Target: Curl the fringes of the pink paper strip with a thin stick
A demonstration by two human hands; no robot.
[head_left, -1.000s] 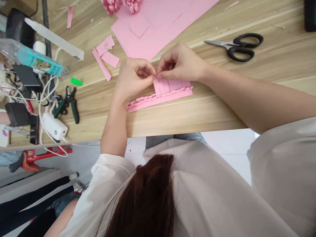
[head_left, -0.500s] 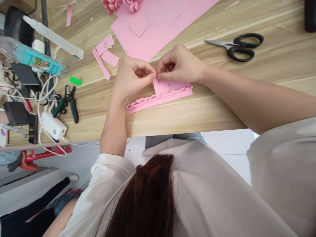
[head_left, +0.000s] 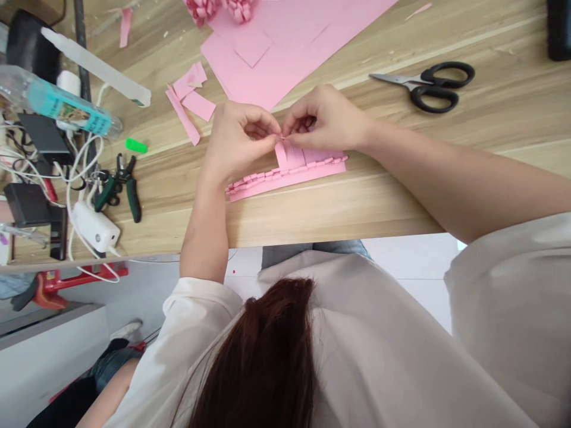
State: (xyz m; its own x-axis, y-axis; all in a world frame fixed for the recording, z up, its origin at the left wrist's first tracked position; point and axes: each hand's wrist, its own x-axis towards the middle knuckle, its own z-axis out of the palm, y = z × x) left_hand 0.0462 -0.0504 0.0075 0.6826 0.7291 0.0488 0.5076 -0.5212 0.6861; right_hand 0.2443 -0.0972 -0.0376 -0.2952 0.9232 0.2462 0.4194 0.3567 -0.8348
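A pink fringed paper strip lies near the table's front edge. Along its left part the cut ends are curled into small rolls; on the right, straight slit tabs stand up from it. My left hand pinches the tip of one tab with thumb and forefinger. Close against it, my right hand pinches at the same tip, fingers bent inward. The fingertips nearly meet and partly hide the paper end. Beyond both hands lies a large pink paper sheet.
Black-handled scissors lie to the right. Pink paper scraps, a green cap and green-handled pliers are on the left, near a bottle and tangled cables. Curled pink paper flowers sit at the back.
Both hands stay pinched at the tab, with only slight finger movement. The tab's end looks a little more bent toward the fingers. At lower left, another person's leg has shifted.
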